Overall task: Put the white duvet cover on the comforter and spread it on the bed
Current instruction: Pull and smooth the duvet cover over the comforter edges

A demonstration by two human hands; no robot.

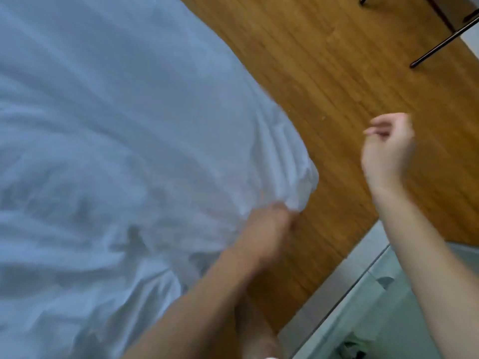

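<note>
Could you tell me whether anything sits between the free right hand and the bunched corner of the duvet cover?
Nothing visible does. The right hand hangs empty over bare wooden floor, and only floor shows between it and the duvet cover corner, which the left hand already grips.

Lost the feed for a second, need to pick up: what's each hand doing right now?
Left hand: grips the bunched corner of the white duvet cover.
Right hand: in the air over the wooden floor, fingers loosely curled, holding nothing.

Motion blur smears both hands; the left hand (269, 224) has its fingertips buried in the duvet cover (116, 141), which runs off the left edge. Comforter inside: can't tell.
</note>
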